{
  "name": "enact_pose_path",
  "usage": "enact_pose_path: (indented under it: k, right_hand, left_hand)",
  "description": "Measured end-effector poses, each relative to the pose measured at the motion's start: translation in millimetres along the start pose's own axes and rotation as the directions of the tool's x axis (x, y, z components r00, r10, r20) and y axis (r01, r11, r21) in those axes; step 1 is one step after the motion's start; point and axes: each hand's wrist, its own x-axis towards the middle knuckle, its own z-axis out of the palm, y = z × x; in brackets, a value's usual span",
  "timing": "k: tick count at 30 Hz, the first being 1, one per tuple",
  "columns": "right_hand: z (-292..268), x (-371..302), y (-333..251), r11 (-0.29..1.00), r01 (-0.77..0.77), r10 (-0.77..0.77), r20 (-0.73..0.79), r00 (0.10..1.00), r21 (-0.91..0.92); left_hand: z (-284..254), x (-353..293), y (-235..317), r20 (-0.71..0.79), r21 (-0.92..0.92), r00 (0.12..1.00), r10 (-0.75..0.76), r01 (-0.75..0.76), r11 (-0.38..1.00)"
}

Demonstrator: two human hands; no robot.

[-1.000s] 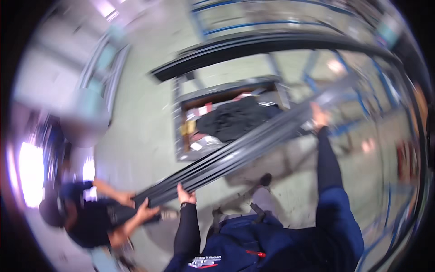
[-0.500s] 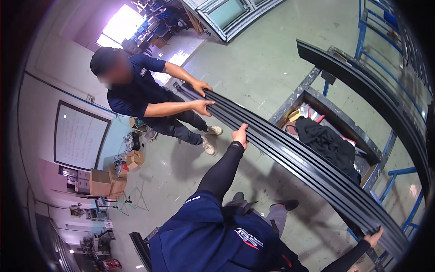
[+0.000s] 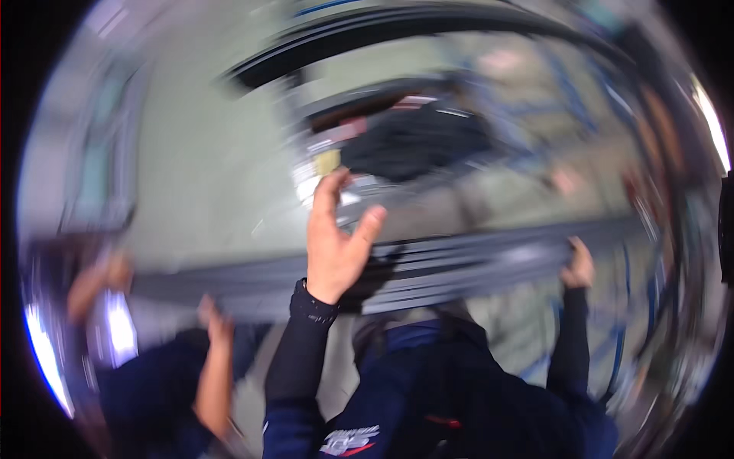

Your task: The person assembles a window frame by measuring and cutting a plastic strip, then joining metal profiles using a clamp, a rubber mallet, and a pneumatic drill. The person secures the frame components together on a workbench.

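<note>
A bundle of long dark-grey ribbed profiles (image 3: pixel 447 264) stretches across in front of me, smeared by motion. My left hand (image 3: pixel 335 249) is raised in front of it, thumb and fingers apart, holding nothing. At the right end my right hand (image 3: pixel 579 265) grips the edge of the profiles, with its thumb on top. Toward the left end are a co-worker's two hands, one hand (image 3: pixel 115 274) at the far tip and the other hand (image 3: pixel 217 317) by the near edge.
Beyond the profiles, a box-like tray (image 3: pixel 340 115) holds a black cloth (image 3: pixel 417 141) and a yellow item (image 3: pixel 327 162). Another long black profile (image 3: pixel 397 29) lies across the back. Blue metal bars (image 3: pixel 569 84) stand at the right. A framed panel (image 3: pixel 99 153) is far left.
My view has swung round to the right, and the profiles now run nearly level across it. My left hand has let go of them and lifted; my right hand still holds on.
</note>
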Motion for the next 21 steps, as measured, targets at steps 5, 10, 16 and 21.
enact_pose_path:
  k: [5, 10, 16, 21]
  right_hand:
    - [-59, -46, -160, -0.005, -0.538, 0.994, 0.065, 0.093, 0.843]
    - [-109, -199, -216, 0.149, -0.259, 0.989, -0.149, 0.021, 0.954]
    - [-178, -344, -307, 0.209, 0.048, 0.951, -0.214, 0.222, 0.977]
    - [-211, -522, -297, 0.022, 0.439, 0.928, -0.182, 0.325, 0.898]
  left_hand:
    - [131, -98, 108, 0.888, -0.144, 0.273, 0.370, -0.600, 0.787]
    - [157, -231, 220, 0.899, -0.272, -0.035, 0.436, -0.825, 0.495]
    - [90, -333, 266, 0.870, -0.421, -0.195, 0.454, -0.773, 0.474]
    - [32, -437, 280, 0.811, -0.560, -0.376, 0.448, -0.722, 0.407]
